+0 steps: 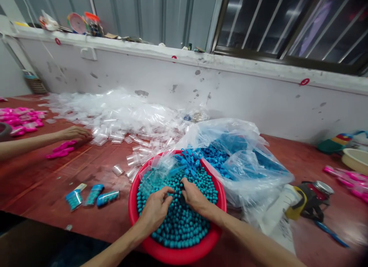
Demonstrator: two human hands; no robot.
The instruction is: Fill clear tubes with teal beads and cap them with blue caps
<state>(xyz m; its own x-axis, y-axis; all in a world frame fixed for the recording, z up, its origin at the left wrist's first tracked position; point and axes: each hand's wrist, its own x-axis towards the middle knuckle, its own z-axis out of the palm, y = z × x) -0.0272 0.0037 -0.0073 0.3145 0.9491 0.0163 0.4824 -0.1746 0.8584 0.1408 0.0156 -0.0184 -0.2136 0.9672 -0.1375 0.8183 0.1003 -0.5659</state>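
In a red plastic basin (132, 200) of smooth round turquoise beads (179, 231), the left hand (156, 207) and right hand (195, 198) curve half-open.

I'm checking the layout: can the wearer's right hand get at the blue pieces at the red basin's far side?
Probably yes: the right hand is over the beads, just short of the blue pieces, with nothing apparently blocking the way.

1. Barred window (267, 25), upper right.
2. Orange-lidded jar (92, 25) stands on the white ledge (138, 47), beside a round pink item (77, 23).
3. Red "3" sticker (304, 81) sits below the window.
4. Cream bowl (356, 161), far right.
5. Blue pen-like stick (332, 234) lies on the counter (296, 154).
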